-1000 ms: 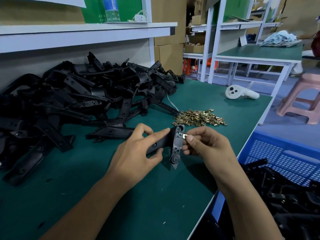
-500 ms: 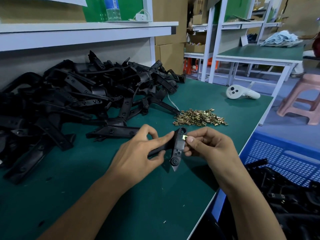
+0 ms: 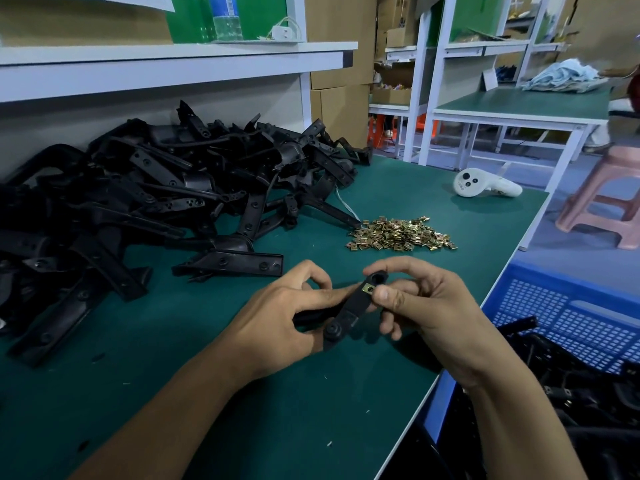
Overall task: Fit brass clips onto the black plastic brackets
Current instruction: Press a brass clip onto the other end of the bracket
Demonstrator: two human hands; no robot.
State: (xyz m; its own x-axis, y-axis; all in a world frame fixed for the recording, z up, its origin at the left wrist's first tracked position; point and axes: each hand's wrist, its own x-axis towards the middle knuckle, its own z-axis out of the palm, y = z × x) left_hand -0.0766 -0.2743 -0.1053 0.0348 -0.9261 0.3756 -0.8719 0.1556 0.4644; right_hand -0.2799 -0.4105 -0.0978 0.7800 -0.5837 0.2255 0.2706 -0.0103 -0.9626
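Note:
A black plastic bracket [image 3: 349, 315] is held above the green table [image 3: 242, 410], tilted with its round end toward me. My left hand [image 3: 277, 327] grips its arm from the left. My right hand [image 3: 422, 306] pinches the upper end, thumb pressed beside a brass clip [image 3: 368, 289] that sits on the bracket. A heap of loose brass clips [image 3: 401, 234] lies on the table behind my hands. A big pile of black brackets [image 3: 156, 202] fills the left of the table.
A blue plastic crate [image 3: 554, 317] holding black brackets stands low at the right, beside the table's edge. A white controller [image 3: 485, 184] lies at the far right of the table. A white shelf runs above the pile. A pink stool [image 3: 609, 199] stands on the floor.
The bracket has tilted, its top end leaning right. The brass clip has gone from beside the bracket's edge onto the bracket. My right thumb has slid down next to it.

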